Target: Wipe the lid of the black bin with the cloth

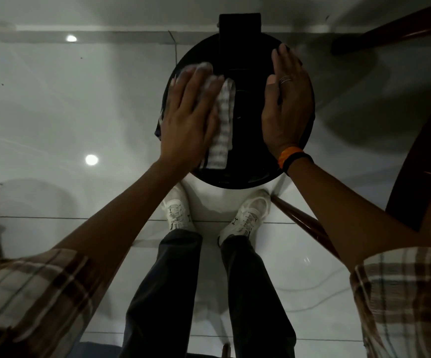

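A round black bin stands on the floor just ahead of my feet, its glossy lid [246,117] closed, with a black hinge block at the far side. A white checked cloth [222,125] lies on the left half of the lid. My left hand [191,115] presses flat on the cloth, fingers pointing away from me and slightly blurred. My right hand [285,104] rests flat on the right side of the lid, fingers together, a ring on one finger and orange and black bands at the wrist. It holds nothing.
The floor [80,112] is pale glossy tile that reflects ceiling lights. Dark wooden furniture legs [389,29] stand at the upper right, a curved wooden edge [415,171] runs down the right, and another leg [307,220] slants near my right shoe.
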